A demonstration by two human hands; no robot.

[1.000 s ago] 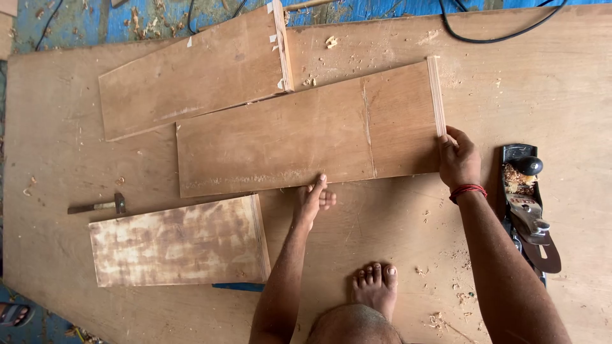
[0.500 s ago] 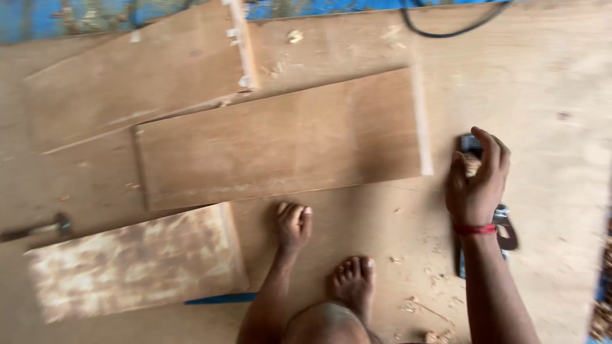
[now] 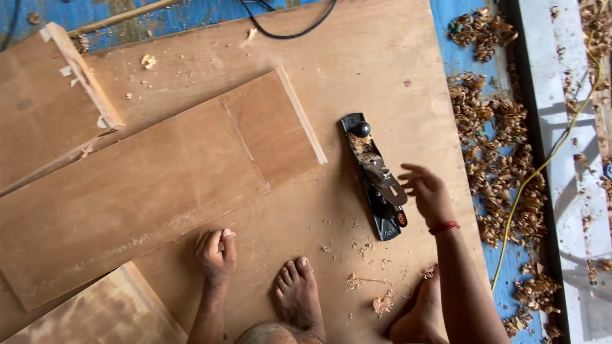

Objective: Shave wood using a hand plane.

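Right hand: the right hand (image 3: 426, 191) hovers open, fingers spread, just to the right of the plane's rear handle; it holds nothing, and whether the fingertips touch the tool cannot be told. A red band circles the wrist.
Left hand: the left hand (image 3: 215, 251) is loosely curled with the knuckles down on the sheet, gripping nothing, just below the near edge of the long board.
Plane: the black metal hand plane with a round front knob and a brown rear handle (image 3: 374, 177) lies flat on the sheet, its length running away from the person, tilted slightly left at the far end, just beside the right end of the long board.
Long board: the long brown rectangular wooden board (image 3: 159, 185) lies flat and slanted, a pale strip along its right end.
Other boards: a second brown wooden board with a raised pale edge strip (image 3: 44, 108) lies at the upper left, partly over the long board; a paler, worn board (image 3: 95, 312) shows at the bottom left.
Surface: a large tan plywood sheet (image 3: 376, 70) on the blue floor carries everything.
Feet: the person's bare feet (image 3: 298, 293) rest on the sheet among small chips.
Surroundings: curled wood shavings (image 3: 494, 146) are heaped on the floor to the right; a black cable (image 3: 287, 32) loops across the top.
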